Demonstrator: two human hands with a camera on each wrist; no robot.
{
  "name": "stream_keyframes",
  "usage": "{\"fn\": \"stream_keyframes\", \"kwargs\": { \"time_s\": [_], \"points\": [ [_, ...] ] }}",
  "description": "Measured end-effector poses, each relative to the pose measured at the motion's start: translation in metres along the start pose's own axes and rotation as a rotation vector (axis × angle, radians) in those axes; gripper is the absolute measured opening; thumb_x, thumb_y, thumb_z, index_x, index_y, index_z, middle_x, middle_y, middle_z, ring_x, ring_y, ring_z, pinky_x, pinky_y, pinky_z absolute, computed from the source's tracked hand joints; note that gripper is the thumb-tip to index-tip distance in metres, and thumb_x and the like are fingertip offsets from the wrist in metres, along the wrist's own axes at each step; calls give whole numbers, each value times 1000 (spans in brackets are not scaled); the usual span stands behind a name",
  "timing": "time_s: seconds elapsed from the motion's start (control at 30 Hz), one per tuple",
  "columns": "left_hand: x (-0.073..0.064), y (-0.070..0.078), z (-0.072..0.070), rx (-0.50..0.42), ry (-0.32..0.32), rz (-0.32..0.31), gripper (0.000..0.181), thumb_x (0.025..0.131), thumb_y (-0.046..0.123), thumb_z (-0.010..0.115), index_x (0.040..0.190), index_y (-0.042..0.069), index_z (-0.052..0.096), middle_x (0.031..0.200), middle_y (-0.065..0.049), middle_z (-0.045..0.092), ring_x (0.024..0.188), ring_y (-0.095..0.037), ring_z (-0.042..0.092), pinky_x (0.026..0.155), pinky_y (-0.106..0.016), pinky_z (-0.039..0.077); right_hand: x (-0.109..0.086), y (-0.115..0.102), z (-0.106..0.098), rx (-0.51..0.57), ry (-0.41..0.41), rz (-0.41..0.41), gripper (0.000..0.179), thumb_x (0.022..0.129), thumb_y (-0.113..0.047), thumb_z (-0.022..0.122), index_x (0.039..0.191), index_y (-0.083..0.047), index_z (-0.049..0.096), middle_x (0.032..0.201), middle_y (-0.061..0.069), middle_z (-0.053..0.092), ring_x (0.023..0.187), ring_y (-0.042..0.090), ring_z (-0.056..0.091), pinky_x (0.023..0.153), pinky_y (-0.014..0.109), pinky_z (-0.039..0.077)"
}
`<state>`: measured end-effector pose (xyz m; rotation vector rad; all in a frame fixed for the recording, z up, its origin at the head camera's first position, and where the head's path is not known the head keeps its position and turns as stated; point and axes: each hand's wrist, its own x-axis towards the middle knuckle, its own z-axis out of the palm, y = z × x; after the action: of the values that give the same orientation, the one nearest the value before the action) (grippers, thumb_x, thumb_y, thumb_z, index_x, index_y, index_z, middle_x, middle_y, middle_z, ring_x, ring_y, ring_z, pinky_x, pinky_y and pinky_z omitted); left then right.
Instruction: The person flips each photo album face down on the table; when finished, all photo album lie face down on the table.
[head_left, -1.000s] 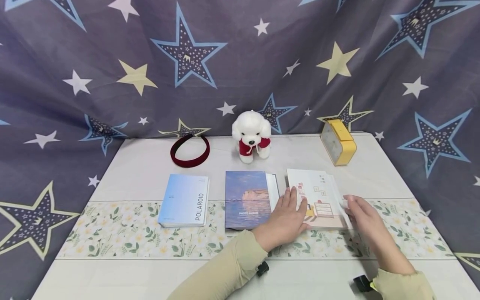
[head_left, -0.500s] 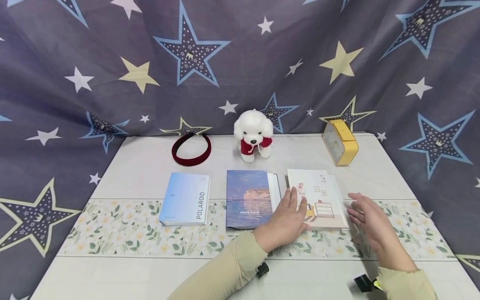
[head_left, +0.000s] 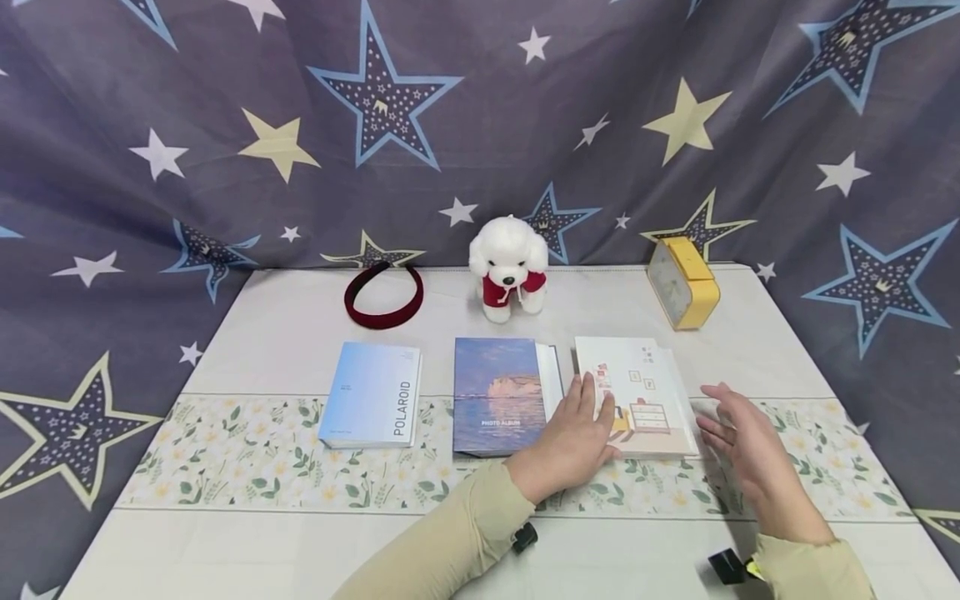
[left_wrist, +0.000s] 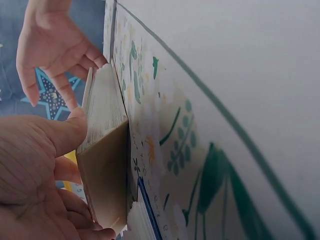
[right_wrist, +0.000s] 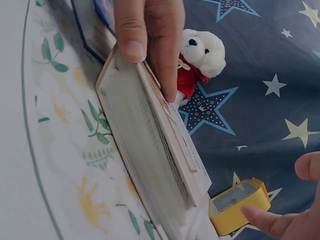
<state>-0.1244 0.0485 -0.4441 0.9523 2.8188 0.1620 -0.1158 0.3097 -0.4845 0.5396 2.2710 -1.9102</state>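
My left hand (head_left: 572,437) rests on the left part of a thick album with a white illustrated cover (head_left: 660,387). In the left wrist view its thumb (left_wrist: 70,132) touches the album's edge near the spine. To the right of that album, my right hand (head_left: 744,442) hovers beside the page edge with relaxed fingers, holding nothing. The right wrist view has the album's thick page block (right_wrist: 142,130) side-on, the cover slightly raised over the pages. Just left of my left hand lies a photo album with a seascape cover (head_left: 491,375), its right edge partly behind my fingers.
A pale blue album marked POLAROID (head_left: 367,392) lies at the left. Along the back stand a dark red headband (head_left: 384,319), a white plush dog (head_left: 508,267) in a red top and a yellow clock (head_left: 684,283). Behind the table (head_left: 262,550) hangs a star-patterned curtain (head_left: 480,108).
My right hand has come away from the album's right edge and moved slightly right, its fingers loosening. The left hand has stayed on the cover. The head view has shifted a little.
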Motion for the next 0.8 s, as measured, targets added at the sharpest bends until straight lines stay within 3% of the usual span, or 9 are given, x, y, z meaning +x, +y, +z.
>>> {"fn": "stream_keyframes", "kwargs": {
  "time_s": [0.2, 0.43, 0.53, 0.63, 0.8],
  "points": [
    [1, -1, -1, 7, 5, 0, 70, 98, 48, 49, 153, 8, 32, 158, -28, 12, 146, -41, 12, 116, -38, 24, 21, 23, -2, -178, 27, -60, 84, 95, -68, 29, 153, -7, 29, 164, 7, 0, 132, 35, 44, 89, 21, 50],
    [0, -2, 0, 3, 2, 4, 71, 98, 49, 49, 154, 9, 30, 158, -28, 13, 146, -41, 12, 115, -40, 25, 25, 34, 1, -267, 49, -69, 87, 95, -69, 22, 151, -3, 29, 159, 19, 18, 135, 40, 38, 105, 50, 39],
    [-1, -2, 1, 5, -6, 0, 72, 98, 48, 49, 154, 9, 28, 158, -28, 13, 146, -40, 12, 116, -40, 24, 20, 34, 3, -288, 84, -61, 87, 95, -69, 21, 151, -3, 31, 157, 22, 22, 136, 43, 35, 105, 55, 37],
    [-2, -2, 0, 8, -10, -4, 71, 99, 47, 48, 154, 9, 27, 157, -29, 13, 146, -40, 12, 116, -40, 23, 16, 34, 3, -310, 107, -53, 87, 95, -70, 21, 151, -5, 31, 157, 21, 23, 135, 44, 37, 102, 54, 40],
    [-3, -3, 0, 10, -13, -11, 71, 99, 47, 49, 154, 8, 28, 157, -29, 14, 146, -40, 12, 116, -39, 23, 14, 32, 3, -355, 112, -49, 83, 95, -69, 22, 152, -9, 32, 149, 18, 36, 119, 30, 49, 82, 26, 51]
  ]
}}
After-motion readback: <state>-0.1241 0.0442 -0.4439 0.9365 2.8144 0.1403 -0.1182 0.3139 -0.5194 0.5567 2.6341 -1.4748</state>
